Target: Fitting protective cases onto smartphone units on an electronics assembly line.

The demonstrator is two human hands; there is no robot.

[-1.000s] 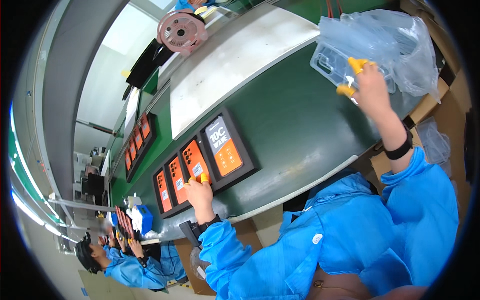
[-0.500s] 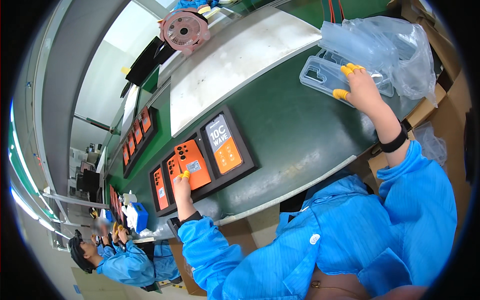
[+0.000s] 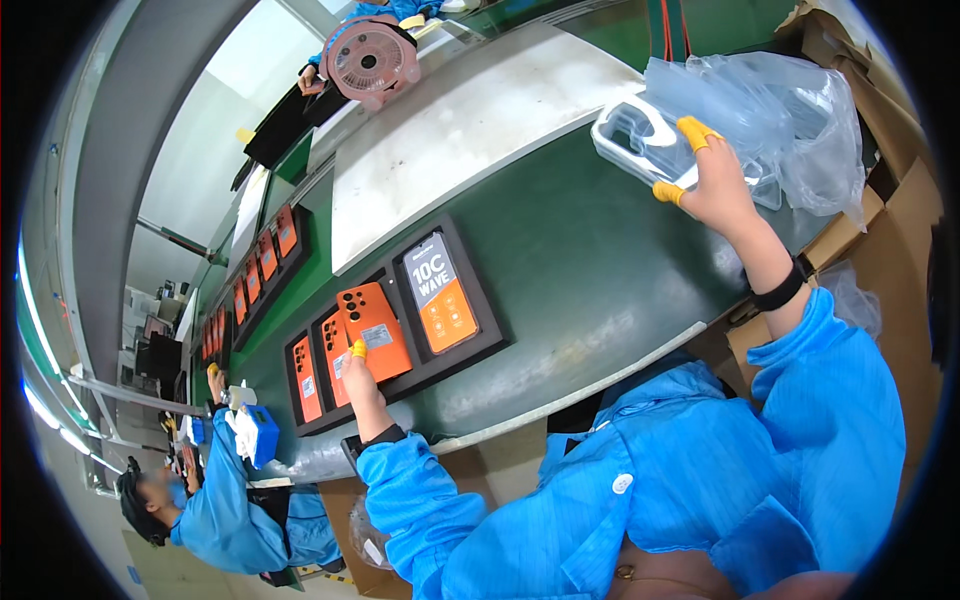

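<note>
Landmark: the black tray on the green worktop, which holds three phones side by side.

Nearest the body, the left hand reaches up onto the tray's near edge. Its capped fingers are drawn together and press on the lower end of the orange phone, which lies back-up in the middle slot. The phone's long axis runs away from the hand, up and slightly left, so the fingers meet it end-on, touching rather than pinching it. To the tray's right slot lies a phone face-up with a lit screen.

Well beyond the tray, to its far right, the right hand is raised above the worktop, thumb and capped forefinger spread around a clear phone case, gripping its near end. The case's long axis points back toward the tray, left of the hand. Just behind it sits a heap of clear plastic bags.

The left hand is much nearer the orange phone.
</note>
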